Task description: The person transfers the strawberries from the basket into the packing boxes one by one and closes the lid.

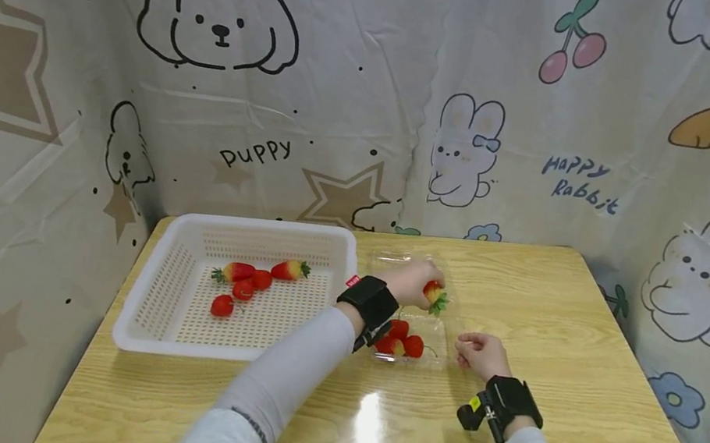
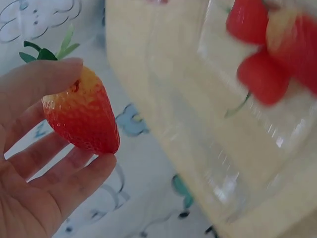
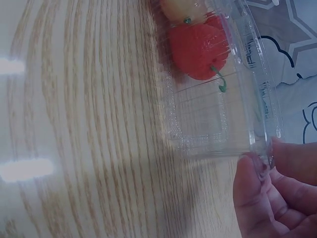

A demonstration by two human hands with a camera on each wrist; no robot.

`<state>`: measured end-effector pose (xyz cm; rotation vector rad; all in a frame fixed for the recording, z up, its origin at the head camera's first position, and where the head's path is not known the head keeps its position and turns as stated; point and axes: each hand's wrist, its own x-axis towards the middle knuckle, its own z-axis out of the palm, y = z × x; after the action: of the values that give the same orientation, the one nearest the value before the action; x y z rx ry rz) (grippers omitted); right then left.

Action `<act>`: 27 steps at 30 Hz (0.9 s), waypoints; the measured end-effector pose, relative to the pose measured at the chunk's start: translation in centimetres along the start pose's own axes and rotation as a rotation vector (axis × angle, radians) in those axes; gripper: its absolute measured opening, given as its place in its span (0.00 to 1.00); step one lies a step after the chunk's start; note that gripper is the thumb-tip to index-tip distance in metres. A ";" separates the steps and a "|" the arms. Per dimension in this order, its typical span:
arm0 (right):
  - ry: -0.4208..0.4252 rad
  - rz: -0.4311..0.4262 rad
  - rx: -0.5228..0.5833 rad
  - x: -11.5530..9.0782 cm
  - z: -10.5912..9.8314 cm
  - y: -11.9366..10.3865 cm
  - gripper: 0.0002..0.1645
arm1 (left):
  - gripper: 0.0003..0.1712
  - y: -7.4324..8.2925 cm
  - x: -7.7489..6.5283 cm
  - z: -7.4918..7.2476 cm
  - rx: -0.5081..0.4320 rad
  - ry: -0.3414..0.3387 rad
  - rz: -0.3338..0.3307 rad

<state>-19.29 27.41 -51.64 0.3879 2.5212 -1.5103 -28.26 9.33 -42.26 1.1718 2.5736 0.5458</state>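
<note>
My left hand [image 1: 411, 282] pinches a red and yellow strawberry [image 2: 86, 116] with green leaves, above the back part of a clear plastic clamshell box [image 1: 436, 329]. Fingertips and thumb touch the fruit's sides in the left wrist view. The box lies open, with red cherries [image 1: 414, 346] and a strawberry [image 1: 388, 346] in its near half. At the box's right edge, my right hand [image 1: 481, 355] pinches the clear plastic rim between thumb and fingers, as the right wrist view shows. One cherry [image 3: 198, 49] there has a green stem.
Left of the box stands a white perforated basket [image 1: 129, 308] holding two strawberries [image 1: 291, 270] and some cherries [image 1: 222, 305]. Both are on a wooden table [image 1: 577, 419]. A printed curtain [image 1: 363, 96] hangs behind the table and along its sides.
</note>
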 end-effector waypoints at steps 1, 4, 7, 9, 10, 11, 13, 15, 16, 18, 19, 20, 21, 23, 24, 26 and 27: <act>0.001 0.003 -0.001 0.0 0.0 0.0 0.17 | 0.22 0.2 0.2 0.5 0.005 -0.005 -0.004; -0.002 -0.002 -0.008 0.1 -0.1 0.1 0.18 | 0.22 0.6 0.8 2.3 -0.001 -0.047 -0.034; 0.002 -0.003 0.002 0.2 -0.1 0.2 0.17 | 0.22 -0.7 2.5 5.5 0.002 -0.056 -0.039; 0.001 -0.011 0.002 0.3 0.0 0.3 0.18 | 0.24 -2.5 4.2 8.3 0.016 -0.072 -0.054; 0.001 -0.014 0.007 0.2 -0.1 0.3 0.18 | 0.23 -4.0 5.4 10.4 0.028 -0.035 -0.028; 0.003 -0.010 0.014 0.2 0.0 0.3 0.17 | 0.24 -5.5 6.6 12.5 0.046 0.010 0.001; 0.000 -0.013 0.014 0.1 0.0 0.3 0.17 | 0.25 -8.6 8.8 16.6 0.068 0.070 0.029; 0.001 -0.015 0.014 0.0 0.0 0.2 0.17 | 0.25 -10.2 9.8 19.0 0.101 0.119 0.036; 0.002 -0.014 0.017 -0.1 0.0 0.1 0.17 | 0.25 -10.9 10.2 20.1 0.104 0.154 0.047; 0.001 -0.017 0.013 -0.2 0.0 0.1 0.17 | 0.26 -10.6 9.7 20.1 0.095 0.143 0.008; -0.001 -0.022 0.013 -0.2 0.0 0.1 0.17 | 0.26 -9.4 8.7 19.1 0.108 0.174 0.006; 0.001 -0.023 0.016 -0.2 0.0 0.1 0.17 | 0.26 -9.1 8.5 19.1 0.109 0.181 0.004; 0.001 -0.024 0.015 -0.2 0.0 0.0 0.17 | 0.27 -9.0 8.4 19.1 0.116 0.184 -0.007; 0.003 -0.023 0.021 -0.2 0.0 0.1 0.17 | 0.27 -7.6 7.4 18.0 0.146 0.209 -0.013; 0.003 -0.025 0.026 -0.1 0.0 0.2 0.17 | 0.26 -7.8 7.5 18.4 0.157 0.231 -0.008; -0.002 -0.038 0.038 -0.2 -0.1 0.2 0.17 | 0.25 -9.0 8.3 19.8 0.153 0.254 0.018; -0.004 -0.041 0.044 -0.2 -0.1 0.2 0.17 | 0.24 -8.2 7.6 18.9 0.135 0.223 -0.015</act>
<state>-19.03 27.59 -51.73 0.3412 2.5119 -1.5816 -31.38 14.46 -63.35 1.1938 2.8450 0.5341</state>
